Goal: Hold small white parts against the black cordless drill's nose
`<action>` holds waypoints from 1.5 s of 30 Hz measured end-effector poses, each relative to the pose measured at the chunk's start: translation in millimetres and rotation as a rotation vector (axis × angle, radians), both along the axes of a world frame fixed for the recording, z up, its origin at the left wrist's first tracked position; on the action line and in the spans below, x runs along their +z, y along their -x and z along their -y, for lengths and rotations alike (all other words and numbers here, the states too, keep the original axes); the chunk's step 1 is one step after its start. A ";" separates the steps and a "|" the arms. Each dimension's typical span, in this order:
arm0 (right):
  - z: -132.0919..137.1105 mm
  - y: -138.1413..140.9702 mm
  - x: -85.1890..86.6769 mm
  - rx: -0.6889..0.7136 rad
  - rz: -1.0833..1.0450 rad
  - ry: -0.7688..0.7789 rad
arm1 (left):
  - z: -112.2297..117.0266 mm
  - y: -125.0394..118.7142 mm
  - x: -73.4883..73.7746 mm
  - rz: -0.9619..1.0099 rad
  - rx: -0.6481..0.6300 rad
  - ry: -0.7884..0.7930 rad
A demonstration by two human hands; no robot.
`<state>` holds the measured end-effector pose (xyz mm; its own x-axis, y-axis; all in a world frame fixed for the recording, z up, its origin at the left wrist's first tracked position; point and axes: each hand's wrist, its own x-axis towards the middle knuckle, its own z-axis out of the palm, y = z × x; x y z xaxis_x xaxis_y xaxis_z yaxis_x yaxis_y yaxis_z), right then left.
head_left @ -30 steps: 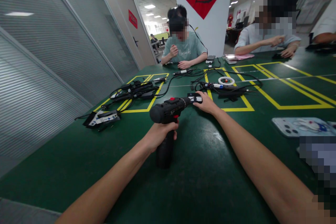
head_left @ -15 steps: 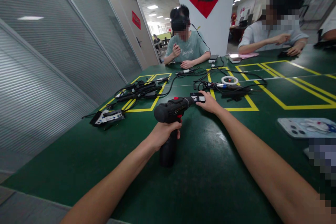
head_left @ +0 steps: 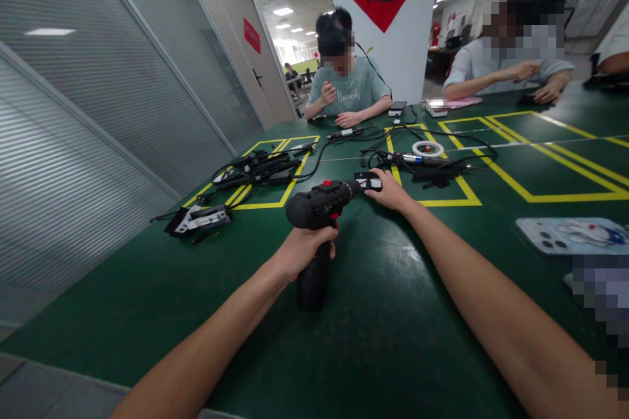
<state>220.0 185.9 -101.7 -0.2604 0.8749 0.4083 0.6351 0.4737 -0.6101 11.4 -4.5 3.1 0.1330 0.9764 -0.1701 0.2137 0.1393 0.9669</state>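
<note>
My left hand [head_left: 308, 249] is wrapped round the grip of a black cordless drill [head_left: 317, 206] with red buttons. The drill stands upright over the green table, its chuck aimed away from me and to the right. At the front of the chuck, my right hand [head_left: 392, 191] grips a small black piece with a white-and-silver face [head_left: 369, 182]. The drill's tip meets this piece or lies right beside it; I cannot tell whether a bit touches it. The fingertips of my right hand are partly hidden behind the piece.
Tangled black cables and tools [head_left: 260, 170] lie at the left, near a black-and-white part [head_left: 201, 218]. A tape roll [head_left: 428, 149] and a pen-like tool [head_left: 417, 160] lie beyond my right hand. A phone [head_left: 572, 236] lies at right. Two people sit across the green table [head_left: 393, 340].
The whole view has shifted slightly, so everything appears a little further left. Both hands keep their hold on the drill and the small piece.
</note>
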 end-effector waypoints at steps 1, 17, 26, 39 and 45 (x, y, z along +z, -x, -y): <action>0.1 -0.1 0.1 0.002 -0.002 0.000 | 0.1 -0.1 0.2 0.000 0.000 -0.003; 1.2 -0.6 1.2 0.002 0.002 0.003 | -0.8 1.6 -3.5 0.027 0.005 0.002; 1.9 -0.4 1.7 -0.004 0.005 0.003 | -0.9 2.2 -4.7 0.044 0.000 -0.002; -1.3 -0.3 -1.4 -0.005 0.004 -0.007 | 1.1 1.9 -3.3 0.088 -0.047 -0.044; -2.4 0.2 -2.3 -0.006 0.008 -0.007 | 1.2 -1.2 -3.2 0.051 -0.024 -0.083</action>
